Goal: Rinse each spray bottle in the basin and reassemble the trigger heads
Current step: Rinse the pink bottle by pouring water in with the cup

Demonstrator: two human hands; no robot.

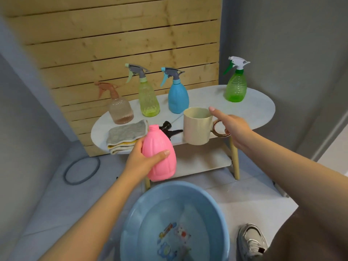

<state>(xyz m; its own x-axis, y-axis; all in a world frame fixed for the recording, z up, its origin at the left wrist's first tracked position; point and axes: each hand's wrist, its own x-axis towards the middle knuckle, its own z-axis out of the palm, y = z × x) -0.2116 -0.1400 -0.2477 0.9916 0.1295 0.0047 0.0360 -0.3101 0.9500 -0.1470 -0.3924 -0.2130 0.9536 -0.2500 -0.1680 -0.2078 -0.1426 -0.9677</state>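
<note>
A folded cloth [127,135] lies at the left end of the white table [254,110]. The left hand [143,161] grips the headless pink bottle [160,153] above the blue basin [175,223]; its black trigger head [169,129] lies on the table behind. The right hand [233,129] holds the cream mug [197,127] by its handle, thumb extended.

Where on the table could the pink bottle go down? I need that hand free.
Bare top lies between the blue bottle and green bottle, behind the mug. The left end is crowded: cloth, black trigger head, other bottles.
</note>
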